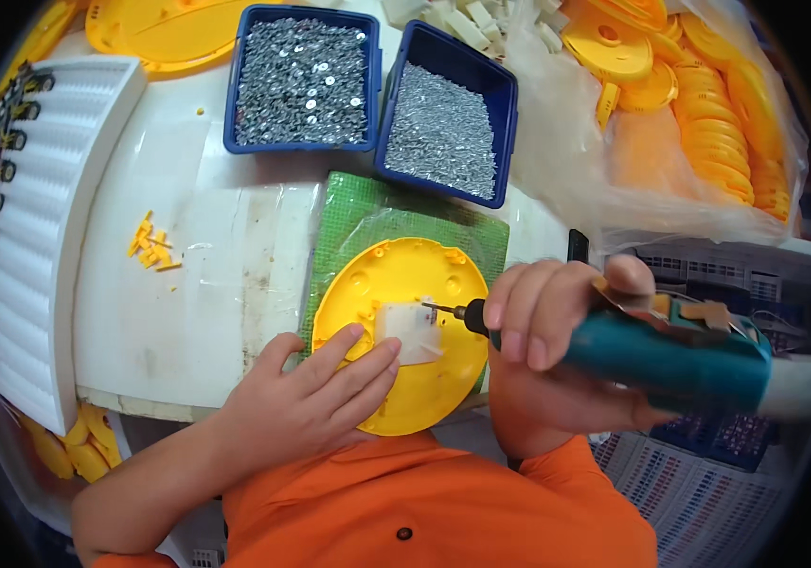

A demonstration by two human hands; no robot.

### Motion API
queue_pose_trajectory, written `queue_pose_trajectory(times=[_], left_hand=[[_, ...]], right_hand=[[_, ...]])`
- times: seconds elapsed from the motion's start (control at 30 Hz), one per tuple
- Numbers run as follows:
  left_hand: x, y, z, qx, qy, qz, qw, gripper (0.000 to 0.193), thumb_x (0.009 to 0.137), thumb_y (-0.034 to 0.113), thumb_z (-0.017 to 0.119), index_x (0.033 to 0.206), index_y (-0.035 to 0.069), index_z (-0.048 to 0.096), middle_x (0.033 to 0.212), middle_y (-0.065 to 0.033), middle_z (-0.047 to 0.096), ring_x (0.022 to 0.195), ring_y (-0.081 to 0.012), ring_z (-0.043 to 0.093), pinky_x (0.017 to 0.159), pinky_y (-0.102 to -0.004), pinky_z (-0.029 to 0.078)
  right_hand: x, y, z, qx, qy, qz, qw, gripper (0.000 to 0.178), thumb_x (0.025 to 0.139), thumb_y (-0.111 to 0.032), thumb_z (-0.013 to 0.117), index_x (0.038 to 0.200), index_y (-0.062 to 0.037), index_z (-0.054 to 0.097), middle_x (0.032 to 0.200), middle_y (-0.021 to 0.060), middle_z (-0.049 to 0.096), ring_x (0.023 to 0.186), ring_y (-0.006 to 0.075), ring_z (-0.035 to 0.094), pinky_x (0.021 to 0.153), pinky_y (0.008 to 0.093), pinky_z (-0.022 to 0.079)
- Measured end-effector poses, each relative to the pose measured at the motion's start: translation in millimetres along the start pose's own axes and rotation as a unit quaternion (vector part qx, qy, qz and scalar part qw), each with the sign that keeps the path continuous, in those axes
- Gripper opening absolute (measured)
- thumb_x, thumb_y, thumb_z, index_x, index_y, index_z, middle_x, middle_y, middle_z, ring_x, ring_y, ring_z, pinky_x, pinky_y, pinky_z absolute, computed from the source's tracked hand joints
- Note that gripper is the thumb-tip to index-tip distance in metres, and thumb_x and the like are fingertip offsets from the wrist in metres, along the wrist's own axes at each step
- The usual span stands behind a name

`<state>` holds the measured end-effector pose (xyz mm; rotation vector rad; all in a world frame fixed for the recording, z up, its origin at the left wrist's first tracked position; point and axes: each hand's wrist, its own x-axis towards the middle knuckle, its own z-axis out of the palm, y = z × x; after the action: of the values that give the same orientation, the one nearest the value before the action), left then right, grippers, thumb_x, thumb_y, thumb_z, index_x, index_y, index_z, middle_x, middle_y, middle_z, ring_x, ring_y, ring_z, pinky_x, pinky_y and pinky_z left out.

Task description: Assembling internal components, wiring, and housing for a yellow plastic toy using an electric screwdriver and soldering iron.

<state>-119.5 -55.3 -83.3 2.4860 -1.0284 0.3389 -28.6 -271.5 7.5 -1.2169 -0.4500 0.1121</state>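
Note:
A round yellow plastic housing [438, 393] lies on a green mat [348, 222] at the table's front edge. Inside it sits a white square block [403, 327]. My left hand [334, 379] rests on the housing with fingers stretched out, the tips touching it and the edge of the block. In my right hand [557, 317] is a teal electric screwdriver [670, 360], held nearly level. Its thin bit reaches left to the block's upper right corner; whether a screw sits under the tip is too small to tell.
Two blue bins, one of washer-like metal parts [301, 80] and one of screws [438, 128], stand behind the mat. Small yellow pieces [151, 244] lie to the left, near a white ridged tray [55, 227] with wired parts. At far right, a plastic bag [557, 142] holds yellow covers [708, 142].

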Motion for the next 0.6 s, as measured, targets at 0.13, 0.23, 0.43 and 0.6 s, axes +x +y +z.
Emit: queue_pose_trajectory(times=[0.13,0.23,0.43,0.6], left_hand=[[-2,-2,3,-0.006,0.028,-0.002,1.000,0.047,0.095,0.050,0.061,0.127,0.017,0.067,0.150,0.0004,0.057,0.132,-0.0215,0.054,0.079,-0.0375,0.047],[0,-4,5,-0.010,0.033,0.000,0.999,0.045,0.095,0.049,0.060,0.127,0.017,0.067,0.150,-0.0004,0.058,0.132,-0.0213,0.055,0.079,-0.0370,0.048],[-4,-3,8,0.007,0.040,0.004,0.999,0.051,0.095,0.055,0.061,0.129,0.017,0.068,0.149,0.0011,0.059,0.134,-0.0201,0.054,0.083,-0.0391,0.047],[-2,-2,7,0.010,0.043,0.011,0.999,0.052,0.094,0.055,0.062,0.128,0.017,0.068,0.147,0.0015,0.060,0.132,-0.0215,0.056,0.084,-0.0388,0.047]], right_hand=[[4,7,3,-0.005,-0.034,0.005,0.999,0.088,0.090,-0.079,0.052,0.139,-0.0067,0.057,0.075,0.0068,0.063,0.066,0.0221,0.059,0.072,0.0395,0.048],[8,13,5,-0.007,-0.062,0.013,0.998,0.085,0.090,-0.079,0.052,0.137,-0.0076,0.057,0.074,0.0067,0.063,0.065,0.0222,0.059,0.071,0.0394,0.048],[10,19,9,-0.008,-0.112,0.012,0.994,0.080,0.091,-0.078,0.052,0.131,-0.0094,0.059,0.074,0.0064,0.062,0.063,0.0225,0.058,0.070,0.0394,0.048],[9,15,9,-0.018,-0.142,-0.009,0.990,0.076,0.091,-0.078,0.052,0.127,-0.0106,0.060,0.073,0.0063,0.062,0.062,0.0226,0.058,0.069,0.0394,0.048]])
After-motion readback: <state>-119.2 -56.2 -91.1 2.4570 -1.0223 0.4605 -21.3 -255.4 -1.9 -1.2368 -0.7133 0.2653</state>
